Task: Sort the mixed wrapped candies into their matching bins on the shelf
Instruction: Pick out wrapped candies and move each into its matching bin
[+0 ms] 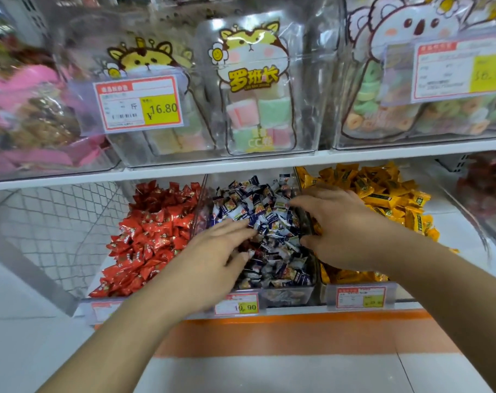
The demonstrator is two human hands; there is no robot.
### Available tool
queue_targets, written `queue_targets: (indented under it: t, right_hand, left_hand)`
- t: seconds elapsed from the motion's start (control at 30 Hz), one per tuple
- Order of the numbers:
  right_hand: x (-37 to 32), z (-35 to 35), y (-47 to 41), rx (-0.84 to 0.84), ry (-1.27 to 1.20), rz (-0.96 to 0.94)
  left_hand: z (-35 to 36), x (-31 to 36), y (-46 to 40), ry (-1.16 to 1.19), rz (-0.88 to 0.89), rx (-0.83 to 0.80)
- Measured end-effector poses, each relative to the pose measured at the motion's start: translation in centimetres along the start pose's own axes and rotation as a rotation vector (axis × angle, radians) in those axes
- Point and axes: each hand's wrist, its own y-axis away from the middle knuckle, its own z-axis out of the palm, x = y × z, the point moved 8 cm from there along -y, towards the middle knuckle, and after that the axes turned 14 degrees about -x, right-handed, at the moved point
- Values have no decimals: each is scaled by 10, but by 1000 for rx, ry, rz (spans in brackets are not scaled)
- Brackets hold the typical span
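Observation:
Three clear bins stand side by side on the lower shelf. The left one holds red wrapped candies (pixel 153 231), the middle bin (pixel 286 296) holds blue-and-white wrapped candies (pixel 272 222), and the right one holds yellow wrapped candies (pixel 388 194). My left hand (pixel 212 256) lies on the blue-and-white pile at its left side, fingers stretched out over the candies. My right hand (pixel 337 228) reaches across the divider between the middle and right bins, fingers spread over the pile and thumb lowered toward it. I see no candy held in either hand.
The upper shelf (pixel 241 165) carries clear boxes of bagged marshmallows (pixel 255 114) and ring gummies (pixel 388 109) with price tags. Price labels (pixel 238 306) hang on the bin fronts. A wire mesh basket (pixel 57 228) is at the left. Below runs an orange shelf edge (pixel 297 333).

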Motion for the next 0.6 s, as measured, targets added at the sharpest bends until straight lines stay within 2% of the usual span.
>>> queue_targets:
  t: [0.1, 0.2, 0.33, 0.6]
  right_hand:
    - [-28, -3, -8, 120, 1, -133]
    - [-60, 17, -27, 56, -87, -237]
    - [-70, 44, -61, -44, -84, -207]
    - [-63, 58, -86, -31, -112, -159]
  left_hand:
    - [-21, -25, 13, -46, -59, 115]
    - [-21, -40, 23, -43, -88, 132]
    - [-17, -49, 42, 22, -104, 105]
    - [-16, -53, 55, 131, -103, 37]
